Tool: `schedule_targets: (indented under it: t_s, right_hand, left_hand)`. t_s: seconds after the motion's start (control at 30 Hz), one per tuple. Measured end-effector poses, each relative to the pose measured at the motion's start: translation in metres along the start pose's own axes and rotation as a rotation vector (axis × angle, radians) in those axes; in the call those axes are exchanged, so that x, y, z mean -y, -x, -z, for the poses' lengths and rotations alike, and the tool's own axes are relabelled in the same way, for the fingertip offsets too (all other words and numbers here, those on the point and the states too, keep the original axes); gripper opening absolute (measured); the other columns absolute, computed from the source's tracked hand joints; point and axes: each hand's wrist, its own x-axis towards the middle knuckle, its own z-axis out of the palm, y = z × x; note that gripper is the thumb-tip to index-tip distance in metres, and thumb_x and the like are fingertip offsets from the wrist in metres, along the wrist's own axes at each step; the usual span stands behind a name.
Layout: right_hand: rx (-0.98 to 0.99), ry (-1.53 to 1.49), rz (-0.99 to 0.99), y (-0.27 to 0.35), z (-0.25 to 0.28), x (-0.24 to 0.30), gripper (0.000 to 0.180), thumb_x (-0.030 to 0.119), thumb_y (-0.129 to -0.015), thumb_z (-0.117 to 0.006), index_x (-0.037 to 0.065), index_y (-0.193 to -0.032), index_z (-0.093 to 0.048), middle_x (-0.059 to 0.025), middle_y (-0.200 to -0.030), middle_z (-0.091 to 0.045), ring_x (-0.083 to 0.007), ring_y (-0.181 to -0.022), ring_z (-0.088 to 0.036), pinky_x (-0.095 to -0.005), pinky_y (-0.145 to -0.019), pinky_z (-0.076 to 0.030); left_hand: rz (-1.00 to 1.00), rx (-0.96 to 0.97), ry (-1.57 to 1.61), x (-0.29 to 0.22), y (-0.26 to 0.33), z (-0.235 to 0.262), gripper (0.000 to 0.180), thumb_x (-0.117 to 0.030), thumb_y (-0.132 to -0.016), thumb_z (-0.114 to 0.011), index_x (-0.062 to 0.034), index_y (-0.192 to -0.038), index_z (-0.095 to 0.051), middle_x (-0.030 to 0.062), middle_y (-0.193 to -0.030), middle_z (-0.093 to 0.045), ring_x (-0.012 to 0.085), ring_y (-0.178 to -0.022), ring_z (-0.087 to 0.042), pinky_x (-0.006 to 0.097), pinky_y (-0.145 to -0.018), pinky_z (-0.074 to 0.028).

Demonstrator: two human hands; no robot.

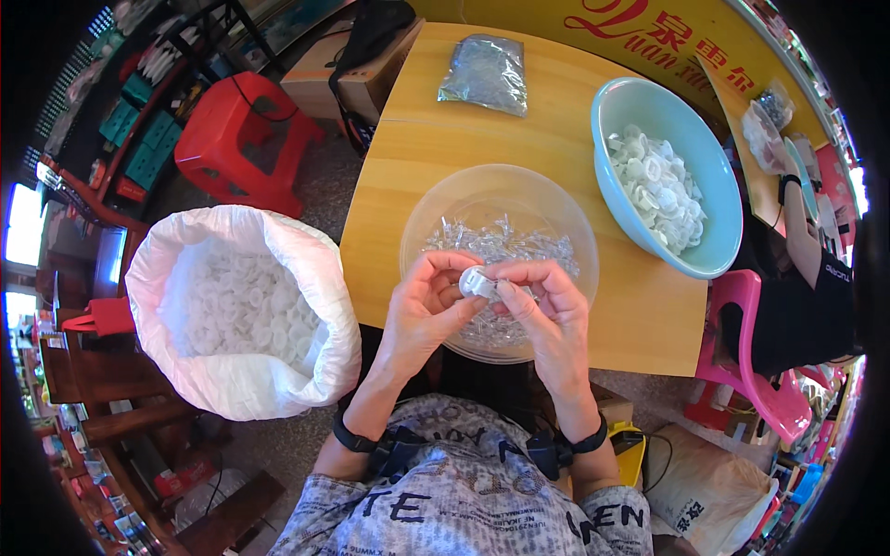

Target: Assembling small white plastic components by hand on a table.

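Over the clear round tub [422, 208], my two hands meet at a small white round plastic piece [476, 284]. My left hand [419, 310] pinches it between thumb and fingertips. From the other side, my right hand [553, 320] is closed with its thumb and forefinger at the piece's right edge. Whether a clear part also sits between the right fingers is hard to make out. Inside the tub lie many thin clear plastic pieces [501, 243], partly hidden behind my hands.
A white sack [246, 394] of small whitish round pieces stands left of the wooden table [640, 334]. At the right, a light-blue basin [607, 171] holds white discs [656, 190]. A filled clear bag [483, 74] lies at the back. Red stool [232, 139], far left; pink chair [756, 371], right, beside another person [797, 310].
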Motion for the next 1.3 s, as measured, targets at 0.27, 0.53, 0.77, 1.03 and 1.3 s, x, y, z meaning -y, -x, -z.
schedule_targets:
  t_s: [0.27,0.53,0.77,1.03,1.3]
  right_hand:
    - [0.001,0.055,0.105,0.001,-0.003,-0.003,0.011,0.001,-0.088,-0.060,-0.001,-0.100,-0.061,-0.0111,-0.106,-0.062,-0.0142,-0.094,-0.061,-0.0257,-0.079,-0.053]
    - [-0.053,0.262,0.215,0.002,-0.007,-0.001,0.014,-0.002,-0.084,-0.063,0.002,-0.098,-0.064,-0.0105,-0.101,-0.065,-0.0153,-0.089,-0.064,-0.0264,-0.071,-0.056]
    - [-0.057,0.338,0.262,0.001,-0.007,-0.002,0.014,-0.001,-0.084,-0.064,0.003,-0.097,-0.064,-0.0102,-0.100,-0.065,-0.0147,-0.086,-0.064,-0.0256,-0.068,-0.056]
    - [-0.053,0.352,0.275,0.000,-0.008,-0.001,0.014,-0.002,-0.083,-0.065,0.003,-0.096,-0.065,-0.0100,-0.099,-0.065,-0.0142,-0.085,-0.064,-0.0250,-0.067,-0.056]
    - [-0.054,0.393,0.279,-0.001,-0.009,0.000,0.014,-0.002,-0.083,-0.065,0.003,-0.096,-0.065,-0.0099,-0.099,-0.065,-0.0137,-0.085,-0.064,-0.0247,-0.067,-0.056]
  left_hand:
    - [0.001,-0.022,-0.058,-0.003,0.001,0.002,0.035,-0.003,-0.085,-0.065,0.0020,-0.118,-0.052,0.0101,-0.112,-0.060,0.0162,-0.105,-0.058,0.031,-0.091,-0.049]
    - [0.032,-0.033,-0.029,-0.006,0.001,0.001,0.038,-0.003,-0.087,-0.062,0.0024,-0.124,-0.053,0.0105,-0.113,-0.061,0.0157,-0.101,-0.059,0.030,-0.088,-0.051]
    - [0.029,-0.018,-0.038,-0.005,0.001,0.004,0.039,-0.004,-0.088,-0.062,0.0022,-0.125,-0.053,0.0103,-0.112,-0.061,0.0153,-0.100,-0.060,0.030,-0.088,-0.051]
    - [0.056,-0.005,-0.043,-0.008,0.002,0.005,0.039,-0.005,-0.088,-0.063,0.0001,-0.126,-0.053,0.0087,-0.109,-0.062,0.0134,-0.098,-0.060,0.028,-0.088,-0.050]
    - [0.060,-0.013,-0.058,-0.009,0.002,0.005,0.040,-0.006,-0.088,-0.063,-0.0010,-0.126,-0.054,0.0072,-0.108,-0.062,0.0119,-0.097,-0.059,0.027,-0.087,-0.050]
